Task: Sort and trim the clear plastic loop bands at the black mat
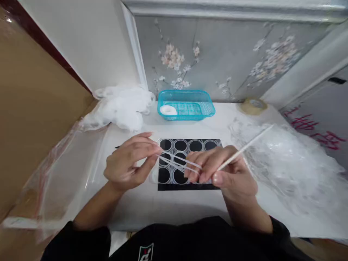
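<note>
White table point(168, 208): near edge bare, both hands over black tray point(190, 186)

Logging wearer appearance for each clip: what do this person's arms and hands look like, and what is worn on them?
Both the left hand and right hand are bare: no gloves, rings or watch visible. Forearms are uncovered; black sleeves are pushed up near the elbows. The black top carries a small white logo at the chest.

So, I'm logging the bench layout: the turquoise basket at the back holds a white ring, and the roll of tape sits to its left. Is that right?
Not quite. The head view shows the roll of tape to the right of the turquoise basket, near the wall. The white ring does lie inside the basket, at its left end.
</note>
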The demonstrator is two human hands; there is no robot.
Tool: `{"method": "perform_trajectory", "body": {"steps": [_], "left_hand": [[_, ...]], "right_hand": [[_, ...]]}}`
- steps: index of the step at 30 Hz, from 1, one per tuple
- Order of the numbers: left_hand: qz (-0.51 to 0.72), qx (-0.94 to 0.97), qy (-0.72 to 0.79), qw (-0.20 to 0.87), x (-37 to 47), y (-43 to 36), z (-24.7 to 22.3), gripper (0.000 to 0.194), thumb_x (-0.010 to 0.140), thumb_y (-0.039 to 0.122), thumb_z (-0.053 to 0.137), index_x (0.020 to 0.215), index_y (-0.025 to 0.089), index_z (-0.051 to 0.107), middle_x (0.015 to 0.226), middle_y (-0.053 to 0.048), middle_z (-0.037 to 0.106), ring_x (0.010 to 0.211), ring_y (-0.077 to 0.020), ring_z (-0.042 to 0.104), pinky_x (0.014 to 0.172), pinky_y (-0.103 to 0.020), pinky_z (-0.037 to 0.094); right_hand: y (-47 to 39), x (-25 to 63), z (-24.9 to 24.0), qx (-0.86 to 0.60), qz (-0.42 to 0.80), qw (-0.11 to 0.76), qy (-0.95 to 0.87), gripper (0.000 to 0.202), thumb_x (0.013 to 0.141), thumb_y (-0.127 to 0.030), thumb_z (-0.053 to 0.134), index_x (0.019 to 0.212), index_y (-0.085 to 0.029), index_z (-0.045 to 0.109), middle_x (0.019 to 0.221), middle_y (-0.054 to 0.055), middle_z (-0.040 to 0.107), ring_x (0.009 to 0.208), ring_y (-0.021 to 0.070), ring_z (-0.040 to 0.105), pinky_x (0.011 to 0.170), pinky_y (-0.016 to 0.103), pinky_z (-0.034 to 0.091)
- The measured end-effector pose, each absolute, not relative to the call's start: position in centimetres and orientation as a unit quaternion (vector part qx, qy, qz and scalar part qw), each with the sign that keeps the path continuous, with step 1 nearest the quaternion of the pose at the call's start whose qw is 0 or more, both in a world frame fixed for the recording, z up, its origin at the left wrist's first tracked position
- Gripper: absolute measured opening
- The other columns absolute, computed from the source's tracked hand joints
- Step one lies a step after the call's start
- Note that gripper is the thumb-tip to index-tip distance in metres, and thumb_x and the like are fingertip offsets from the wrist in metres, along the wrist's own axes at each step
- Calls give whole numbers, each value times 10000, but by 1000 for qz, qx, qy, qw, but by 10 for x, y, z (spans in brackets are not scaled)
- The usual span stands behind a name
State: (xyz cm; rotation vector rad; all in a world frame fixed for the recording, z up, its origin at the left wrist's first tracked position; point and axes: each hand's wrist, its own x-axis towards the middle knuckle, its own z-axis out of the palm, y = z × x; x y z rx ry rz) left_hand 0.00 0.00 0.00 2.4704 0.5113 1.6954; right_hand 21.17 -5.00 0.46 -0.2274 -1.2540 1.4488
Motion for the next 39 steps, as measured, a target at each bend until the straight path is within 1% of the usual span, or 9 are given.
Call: {"method": "perform_trajectory", "body": {"steps": [5,8,10,14,24,30,36,38,39], "left_hand": [[572,775,223,150,2,-7,3,223,738,35,694,889,199,687,743,17,699,717,-146,666,822,-400,579],[584,743,242,221,4,-9,4,175,764,83,697,879,215,700,712,20,686,687,-145,660,821,-413,578],[593,730,236,245,4,-9,4,172,768,92,699,888,216,706,692,20,678,685,-148,659,825,-419,574],[610,719,220,251,5,-8,5,179,760,100,709,893,220,713,687,18,675,679,-152,658,815,-415,573],[608,718,229,252,5,-9,3,182,758,139,726,902,250,719,576,41,613,676,-166,652,810,-422,565],[611,727,200,241,5,-8,4,202,745,80,707,902,206,724,691,10,678,691,-152,658,811,-392,563],[615,738,171,218,3,-9,6,309,705,21,702,948,210,720,670,21,668,681,-155,648,787,-382,558],[601,742,168,245,2,-10,6,301,724,48,707,969,224,717,718,13,683,705,-160,648,807,-387,546],[585,743,168,278,2,-11,7,267,747,96,719,981,224,714,736,5,686,716,-164,648,834,-397,534]], "right_hand": [[-45,214,3,-78,706,556,-431,136,836,-228,634,865,-211,766,800,26,749,749,163,690,716,306,523],[-43,212,2,-85,753,536,-373,118,830,-266,649,811,-228,759,767,0,742,737,143,690,746,293,524],[-43,210,1,-82,767,525,-358,112,825,-273,658,800,-227,757,768,-5,740,736,134,690,757,284,523],[-44,208,1,-74,779,517,-348,103,825,-258,663,808,-215,755,779,-6,740,763,130,694,774,274,517],[-45,209,0,-57,788,511,-337,118,836,-258,645,823,-214,754,801,-7,742,761,122,687,778,271,503],[-45,209,0,-69,785,513,-340,104,819,-273,662,802,-224,753,768,-5,735,731,133,681,762,285,502],[-45,209,0,-55,798,502,-329,113,826,-272,654,803,-216,749,751,-2,729,732,121,675,766,273,494],[-46,208,-1,-50,802,498,-325,121,831,-266,645,803,-208,747,737,0,725,724,116,670,761,269,489],[-46,206,-2,-50,804,495,-325,120,831,-261,642,803,-207,746,726,3,721,712,117,667,744,271,488]]}}
